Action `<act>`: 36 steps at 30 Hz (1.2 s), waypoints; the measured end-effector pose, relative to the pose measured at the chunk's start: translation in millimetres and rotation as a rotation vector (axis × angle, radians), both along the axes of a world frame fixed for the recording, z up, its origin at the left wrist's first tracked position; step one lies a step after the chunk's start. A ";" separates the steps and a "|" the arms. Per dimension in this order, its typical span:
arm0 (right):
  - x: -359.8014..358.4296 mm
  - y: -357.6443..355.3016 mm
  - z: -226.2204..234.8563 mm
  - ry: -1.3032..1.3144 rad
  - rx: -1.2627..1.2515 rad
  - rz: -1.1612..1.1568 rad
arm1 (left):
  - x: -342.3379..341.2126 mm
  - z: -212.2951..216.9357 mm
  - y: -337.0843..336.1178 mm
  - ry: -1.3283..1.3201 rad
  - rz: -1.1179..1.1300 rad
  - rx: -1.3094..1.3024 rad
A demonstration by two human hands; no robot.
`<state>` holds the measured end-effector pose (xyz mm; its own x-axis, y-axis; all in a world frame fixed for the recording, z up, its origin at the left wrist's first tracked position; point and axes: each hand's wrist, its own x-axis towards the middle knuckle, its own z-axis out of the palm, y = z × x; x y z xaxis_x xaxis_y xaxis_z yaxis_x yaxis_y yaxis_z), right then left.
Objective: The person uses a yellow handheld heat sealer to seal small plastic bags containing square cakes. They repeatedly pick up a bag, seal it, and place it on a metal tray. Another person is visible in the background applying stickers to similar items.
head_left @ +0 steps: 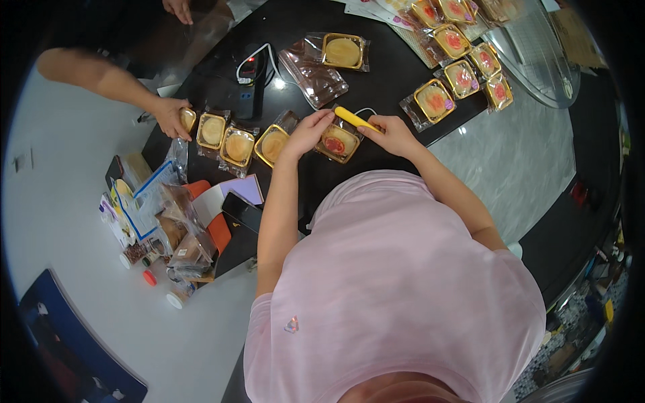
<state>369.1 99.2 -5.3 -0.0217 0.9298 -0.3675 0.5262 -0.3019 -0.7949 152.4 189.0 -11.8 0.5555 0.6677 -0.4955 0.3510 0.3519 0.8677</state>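
Observation:
My right hand (395, 136) is closed around a slim yellow handheld bag sealer (356, 119), which lies across the top edge of a clear bag. Inside that bag, a round pastry (338, 142) with a red stamp sits in a gold tray. With its fingers pinched, my left hand (314, 133) grips the bag's upper left edge, close to the sealer's tip. Just left of my left wrist is a plain bagged pastry (273, 145) in a gold tray. Two more bagged pastries, one (237, 147) beside the other (211, 130), continue the row leftward.
A co-worker's hand (173, 118) holds a pastry pack at the left. Flat clear bags (316, 77) and another pastry (342, 51) lie ahead. Several red-stamped packs (461, 77) are far right. A power strip (248, 97), phone (242, 210) and jars (178, 297) occupy the left.

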 end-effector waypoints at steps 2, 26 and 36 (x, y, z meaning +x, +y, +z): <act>2.8 -2.3 -5.2 0.095 -0.073 -0.021 | -2.9 6.6 4.8 0.041 -0.093 0.018; -11.4 -21.3 -17.9 -0.311 0.502 0.453 | 91.3 10.7 15.7 -0.416 0.584 -0.350; 43.7 -51.5 21.0 -0.196 0.401 -0.001 | 179.7 -13.8 18.5 -0.110 0.193 -0.317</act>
<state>412.8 47.6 15.7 0.0140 0.9996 0.0250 0.6786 0.0089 -0.7345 332.1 207.5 -25.6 0.4960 0.5883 -0.6387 0.1631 0.6593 0.7340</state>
